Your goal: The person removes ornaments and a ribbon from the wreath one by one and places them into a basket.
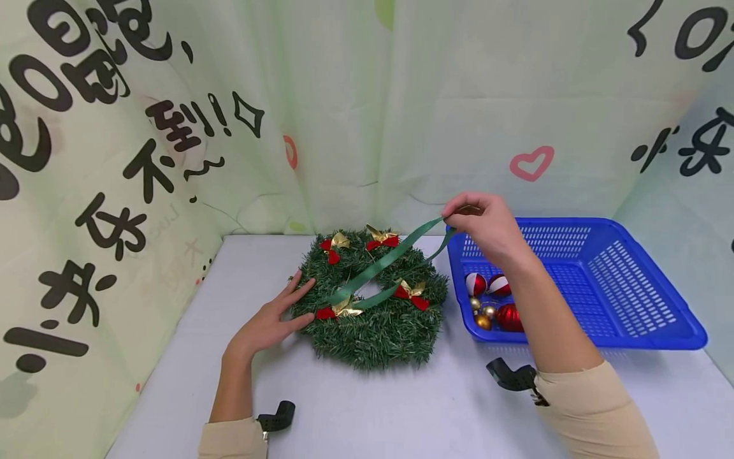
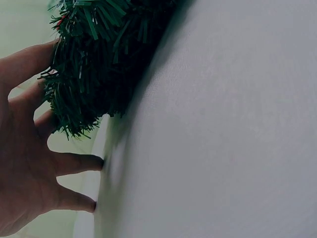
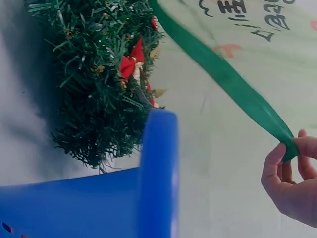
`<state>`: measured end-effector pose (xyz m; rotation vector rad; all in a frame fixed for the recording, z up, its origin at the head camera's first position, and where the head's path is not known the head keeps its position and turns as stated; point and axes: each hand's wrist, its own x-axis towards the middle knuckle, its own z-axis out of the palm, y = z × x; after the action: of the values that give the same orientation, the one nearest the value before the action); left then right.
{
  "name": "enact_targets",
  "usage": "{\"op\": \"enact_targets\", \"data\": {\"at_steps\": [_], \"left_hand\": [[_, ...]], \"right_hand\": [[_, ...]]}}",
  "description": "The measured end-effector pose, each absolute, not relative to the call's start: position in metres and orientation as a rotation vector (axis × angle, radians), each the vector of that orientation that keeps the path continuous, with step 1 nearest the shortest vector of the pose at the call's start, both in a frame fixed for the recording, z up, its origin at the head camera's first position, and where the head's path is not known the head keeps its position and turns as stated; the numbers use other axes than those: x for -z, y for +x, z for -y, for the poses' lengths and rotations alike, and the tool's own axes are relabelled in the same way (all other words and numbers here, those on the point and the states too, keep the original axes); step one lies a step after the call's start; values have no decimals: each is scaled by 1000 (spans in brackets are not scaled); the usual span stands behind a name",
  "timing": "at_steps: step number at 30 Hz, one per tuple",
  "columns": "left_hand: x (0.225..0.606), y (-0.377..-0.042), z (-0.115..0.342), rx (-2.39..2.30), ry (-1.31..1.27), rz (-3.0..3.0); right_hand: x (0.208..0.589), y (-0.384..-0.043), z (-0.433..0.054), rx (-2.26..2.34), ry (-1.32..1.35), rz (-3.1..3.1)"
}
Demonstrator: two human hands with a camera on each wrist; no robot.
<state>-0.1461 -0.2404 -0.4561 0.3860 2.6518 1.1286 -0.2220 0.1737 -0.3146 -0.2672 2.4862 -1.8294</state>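
A round green wreath [image 1: 367, 344] lies on the table, decorated with several red and gold bows [image 1: 411, 293]. My left hand [image 1: 272, 322] rests against its left side with the fingers spread; in the left wrist view, thumb and fingers touch the bristly edge [image 2: 99, 64] and some fingertips reach the table. My right hand [image 1: 484, 226] pinches a green ribbon [image 1: 390, 258] between thumb and fingers, raised above the wreath's right side. From there the ribbon slants down as a loop to the wreath's front left. Held taut, it also shows in the right wrist view, ending in the pinching fingers [image 3: 277, 153].
At the right stands a blue plastic basket [image 1: 648, 338], its near-left corner holding red, white and gold baubles [image 1: 509, 317]. My right forearm passes over its front rim. Printed curtains [image 1: 459, 127] enclose the white table [image 1: 355, 414] behind and at the sides.
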Motion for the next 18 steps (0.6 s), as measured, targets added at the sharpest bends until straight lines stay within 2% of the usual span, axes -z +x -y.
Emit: {"op": "enact_targets", "data": {"at_steps": [18], "left_hand": [[455,-145,241,-1127,402,-2654]], "right_hand": [[300,-208,-205,2100,-135,-2451]]}}
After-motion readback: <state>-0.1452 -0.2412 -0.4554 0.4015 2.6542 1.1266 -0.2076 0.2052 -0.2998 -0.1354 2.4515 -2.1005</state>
